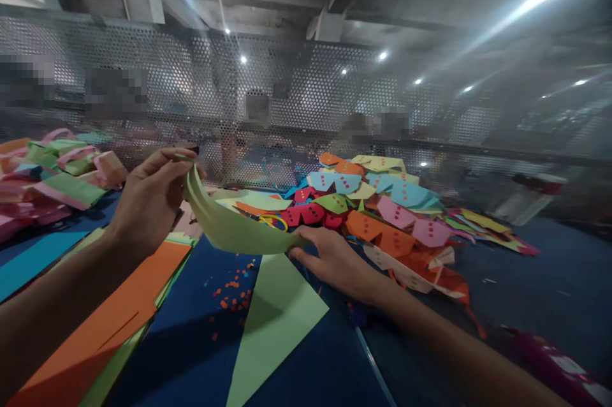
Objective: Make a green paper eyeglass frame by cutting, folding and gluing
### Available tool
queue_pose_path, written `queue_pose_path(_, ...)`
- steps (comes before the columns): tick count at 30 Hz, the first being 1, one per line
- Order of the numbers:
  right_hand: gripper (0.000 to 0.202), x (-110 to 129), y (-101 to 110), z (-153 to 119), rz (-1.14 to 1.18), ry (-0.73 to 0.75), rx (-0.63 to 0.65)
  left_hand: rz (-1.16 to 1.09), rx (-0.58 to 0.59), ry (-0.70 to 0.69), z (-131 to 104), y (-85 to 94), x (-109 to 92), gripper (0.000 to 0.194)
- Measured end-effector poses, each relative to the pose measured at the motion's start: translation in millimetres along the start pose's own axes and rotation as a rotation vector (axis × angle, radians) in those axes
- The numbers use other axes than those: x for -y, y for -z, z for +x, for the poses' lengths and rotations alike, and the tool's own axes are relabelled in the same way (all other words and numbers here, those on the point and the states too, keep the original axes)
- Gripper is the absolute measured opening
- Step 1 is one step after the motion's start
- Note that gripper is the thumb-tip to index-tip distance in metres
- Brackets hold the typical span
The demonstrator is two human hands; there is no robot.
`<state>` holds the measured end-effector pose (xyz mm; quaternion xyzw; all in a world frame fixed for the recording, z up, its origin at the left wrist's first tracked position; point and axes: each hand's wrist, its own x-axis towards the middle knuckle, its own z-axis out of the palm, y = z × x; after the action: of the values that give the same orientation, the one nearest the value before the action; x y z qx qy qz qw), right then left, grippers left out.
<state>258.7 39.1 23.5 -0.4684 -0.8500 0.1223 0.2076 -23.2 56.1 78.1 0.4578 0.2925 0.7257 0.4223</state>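
A curved light green paper strip [234, 228] hangs above the blue table [167, 343], held at both ends. My left hand [153, 199] pinches its raised end at the left. My right hand [335, 260] pinches the lower right end between thumb and fingers. Beneath the strip, a pale green pointed paper piece [282, 318] lies on the table. Small orange paper bits [234, 292] are scattered just left of that piece. Behind the strip sit scissors with yellow handles [273, 222], partly hidden.
Orange sheets [124, 305] and a blue sheet [38, 260] lie at the left, below a heap of pink and green paper loops [67, 177]. Cut, punched colored papers [392, 203] pile up behind my right hand. A purple object [549, 362] lies at lower right. Perforated metal panels [296, 81] stand behind.
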Motion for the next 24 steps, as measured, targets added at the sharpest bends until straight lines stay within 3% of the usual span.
queue_pose_path(8, 0.018, -17.1, 7.5, -0.7, -0.148, -0.049, -0.173, 0.019, 0.016, 0.096, 7.5, 11.1, 19.0, 0.006)
queue_pose_path(16, 0.027, -44.3, 11.9, 22.4, -0.231, -0.105, -0.315, 0.125, 0.052, 0.143, 20.8, 21.6, 34.5, 0.017)
queue_pose_path(24, 0.033, -49.7, 12.0, 40.0, -0.246, -0.125, -0.436, 0.126, 0.083, 0.15, 31.2, 34.7, 46.9, 0.024)
